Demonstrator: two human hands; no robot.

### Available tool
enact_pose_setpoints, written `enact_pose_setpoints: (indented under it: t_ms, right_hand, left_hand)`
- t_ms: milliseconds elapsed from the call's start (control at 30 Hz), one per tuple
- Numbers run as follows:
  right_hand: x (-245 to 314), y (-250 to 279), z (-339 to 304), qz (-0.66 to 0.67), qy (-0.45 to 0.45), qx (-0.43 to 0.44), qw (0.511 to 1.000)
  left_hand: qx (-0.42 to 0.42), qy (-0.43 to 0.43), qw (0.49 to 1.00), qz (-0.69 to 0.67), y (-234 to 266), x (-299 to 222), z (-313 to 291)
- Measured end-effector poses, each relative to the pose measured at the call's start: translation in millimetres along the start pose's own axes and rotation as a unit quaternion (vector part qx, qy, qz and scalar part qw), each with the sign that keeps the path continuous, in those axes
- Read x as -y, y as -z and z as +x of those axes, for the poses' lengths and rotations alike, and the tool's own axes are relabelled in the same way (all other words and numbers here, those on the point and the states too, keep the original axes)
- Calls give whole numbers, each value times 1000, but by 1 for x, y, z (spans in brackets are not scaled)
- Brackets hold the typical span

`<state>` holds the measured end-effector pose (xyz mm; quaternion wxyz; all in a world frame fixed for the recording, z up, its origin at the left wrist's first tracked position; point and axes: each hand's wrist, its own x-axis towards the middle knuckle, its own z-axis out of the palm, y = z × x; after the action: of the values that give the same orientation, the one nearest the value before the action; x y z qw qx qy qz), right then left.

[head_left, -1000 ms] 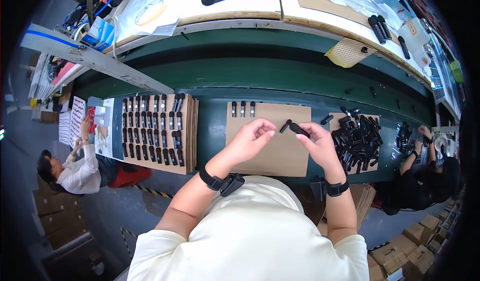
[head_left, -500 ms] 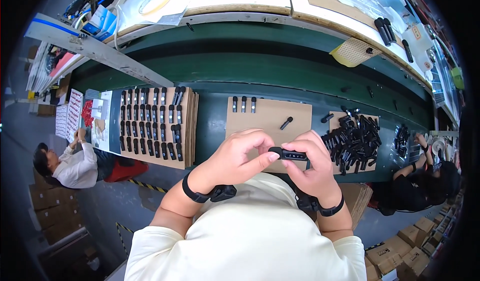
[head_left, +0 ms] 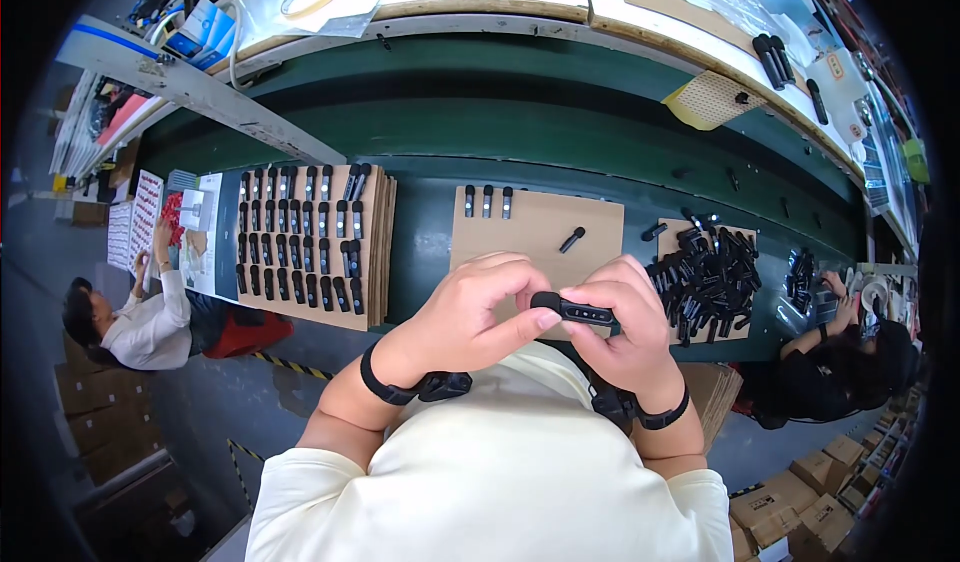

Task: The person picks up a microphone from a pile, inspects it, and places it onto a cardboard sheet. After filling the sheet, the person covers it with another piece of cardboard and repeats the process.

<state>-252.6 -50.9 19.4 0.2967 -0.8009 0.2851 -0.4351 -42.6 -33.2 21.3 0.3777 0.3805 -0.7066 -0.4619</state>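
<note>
Between my two hands is a small black microphone (head_left: 585, 312), lying almost level with its rounded head to the left. My left hand (head_left: 485, 307) pinches the head end with thumb and fingers. At the other end, the thumb and fingers of my right hand (head_left: 625, 312) grip the body, whose upper face shows small light marks. Just beyond my hands lies a cardboard sheet (head_left: 540, 212). Three microphones stand in a row near its far left corner, and a single microphone (head_left: 572, 240) rests slantwise on its right part.
To the left, stacked cardboard sheets (head_left: 378, 252) carry rows of microphones. A heaped pile of microphones (head_left: 705, 277) lies on cardboard to the right. Co-workers sit at both sides, one in a white shirt (head_left: 150, 332), one in black (head_left: 840, 372). A shelf (head_left: 480, 7) runs along the back.
The microphone's far end has dipped slightly, and both my hands keep their hold. At the left, the co-worker's hand has reached farther out toward the red pieces.
</note>
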Motion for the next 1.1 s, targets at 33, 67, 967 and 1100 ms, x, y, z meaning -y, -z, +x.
enact_pose_setpoints:
  t_ms: [33,67,967,1100]
  right_hand:
    - [0,0,0,3,-2,1,1000]
    - [-1,0,1,5,-4,2,1000]
    - [-48,-23,8,-5,-85,-10,996]
    - [-74,-34,7,150,-279,25,948]
  left_hand:
    - [3,0,1000,6,0,0,0]
    - [3,0,1000,7,0,0,0]
    - [-60,215,839,-497,-18,90,14]
    - [-21,245,864,-440,-28,120,9]
